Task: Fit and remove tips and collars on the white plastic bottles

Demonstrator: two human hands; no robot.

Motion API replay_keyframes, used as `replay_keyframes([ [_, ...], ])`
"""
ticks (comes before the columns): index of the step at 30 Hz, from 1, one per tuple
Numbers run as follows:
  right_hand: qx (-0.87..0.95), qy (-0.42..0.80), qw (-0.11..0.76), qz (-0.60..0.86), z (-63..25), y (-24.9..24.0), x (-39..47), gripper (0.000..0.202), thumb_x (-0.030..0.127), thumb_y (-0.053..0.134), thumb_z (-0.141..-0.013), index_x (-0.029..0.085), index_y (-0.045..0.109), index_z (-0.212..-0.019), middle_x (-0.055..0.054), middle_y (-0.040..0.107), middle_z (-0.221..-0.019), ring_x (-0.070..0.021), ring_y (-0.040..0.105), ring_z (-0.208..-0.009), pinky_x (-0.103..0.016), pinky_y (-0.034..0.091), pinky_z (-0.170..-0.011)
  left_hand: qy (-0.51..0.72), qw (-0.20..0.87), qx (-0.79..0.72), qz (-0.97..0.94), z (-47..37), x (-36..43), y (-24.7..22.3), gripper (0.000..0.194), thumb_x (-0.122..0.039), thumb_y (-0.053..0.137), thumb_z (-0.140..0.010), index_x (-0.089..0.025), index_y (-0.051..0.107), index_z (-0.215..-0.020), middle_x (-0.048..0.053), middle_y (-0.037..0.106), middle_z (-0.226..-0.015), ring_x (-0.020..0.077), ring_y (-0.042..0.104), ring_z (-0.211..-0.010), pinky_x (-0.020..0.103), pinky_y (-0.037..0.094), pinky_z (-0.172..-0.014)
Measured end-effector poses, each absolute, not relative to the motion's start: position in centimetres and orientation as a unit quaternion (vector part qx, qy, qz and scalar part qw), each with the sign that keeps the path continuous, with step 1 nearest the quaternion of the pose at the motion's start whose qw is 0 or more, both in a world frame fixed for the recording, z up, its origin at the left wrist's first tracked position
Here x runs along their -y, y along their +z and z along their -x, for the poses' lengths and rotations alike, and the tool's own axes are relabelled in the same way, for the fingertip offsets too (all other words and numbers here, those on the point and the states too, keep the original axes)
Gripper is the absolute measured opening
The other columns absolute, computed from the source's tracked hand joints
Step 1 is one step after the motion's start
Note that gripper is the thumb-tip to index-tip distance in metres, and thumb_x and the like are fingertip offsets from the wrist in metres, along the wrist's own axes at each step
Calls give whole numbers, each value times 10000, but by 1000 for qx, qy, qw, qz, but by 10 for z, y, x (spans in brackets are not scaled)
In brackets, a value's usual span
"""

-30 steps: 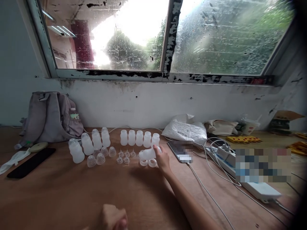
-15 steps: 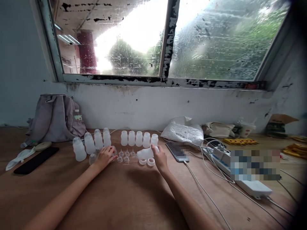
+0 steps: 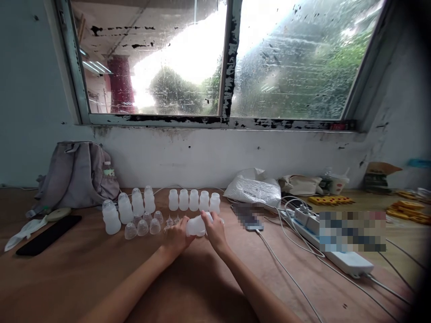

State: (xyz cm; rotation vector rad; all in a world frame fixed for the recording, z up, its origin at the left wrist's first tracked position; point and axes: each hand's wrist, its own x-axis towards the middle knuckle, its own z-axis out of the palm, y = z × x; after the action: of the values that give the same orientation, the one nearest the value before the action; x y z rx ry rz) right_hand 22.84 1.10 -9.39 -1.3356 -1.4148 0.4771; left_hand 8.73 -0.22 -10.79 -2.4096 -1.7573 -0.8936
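A frosted white baby bottle lies sideways between my hands, above the table. My right hand is closed around its right part. My left hand is closed at its left end, fingers curled over that end; whether a cap is in it too is hidden. Left of my hands stand several clear domed caps. Clear nipples stand partly hidden behind my left hand. Several uncapped bottles form a row behind. Capped bottles stand further left.
A grey backpack leans at the wall on the left, near a black flat object. To the right are a phone on a cable, a plastic-wrapped package and a white power strip with several cords.
My left hand has moved right from the clear caps to the left end of the bottle. My right hand has brought the bottle slightly closer and to the left. The view has shifted a little.
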Motion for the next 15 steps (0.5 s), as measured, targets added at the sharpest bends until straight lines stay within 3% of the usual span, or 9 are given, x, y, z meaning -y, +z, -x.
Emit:
replay_keyframes([
  [6, 633, 179, 532, 533, -230, -93, -7, 277, 466, 443, -738, 219, 490, -623, 0, 550, -585, -164, 511, -565, -246, 338, -522, -336, -105, 566, 746, -92, 1, -115, 182, -248, 571, -588, -171, 526, -747, 56, 594, -698, 203, 553, -644, 261, 356, -530],
  [9, 664, 184, 533, 490, -232, -88, -3, 251, 440, 456, -741, 211, 494, -648, 10, 525, -560, -146, 485, -530, -236, 335, -515, -336, -335, 502, 723, -87, 7, -109, 170, -247, 596, -546, -159, 525, -673, -2, 521, -581, 124, 455, -506, 236, 309, -462],
  [12, 702, 203, 528, 432, -235, -83, -1, 242, 422, 447, -749, 196, 501, -683, 17, 514, -574, -133, 475, -542, -224, 343, -524, -236, -640, 382, 624, -78, 13, -103, 249, -375, 517, -649, -142, 533, -736, -51, 411, -483, 53, 297, -371, 208, 240, -389],
  [15, 689, 205, 542, 435, -240, -81, -5, 261, 424, 418, -757, 186, 506, -698, 15, 522, -598, -132, 488, -571, -218, 353, -543, -283, -720, 319, 547, -71, 13, -102, 364, -453, 479, -703, -172, 486, -934, -33, 483, -619, 40, 364, -377, 181, 254, -368],
])
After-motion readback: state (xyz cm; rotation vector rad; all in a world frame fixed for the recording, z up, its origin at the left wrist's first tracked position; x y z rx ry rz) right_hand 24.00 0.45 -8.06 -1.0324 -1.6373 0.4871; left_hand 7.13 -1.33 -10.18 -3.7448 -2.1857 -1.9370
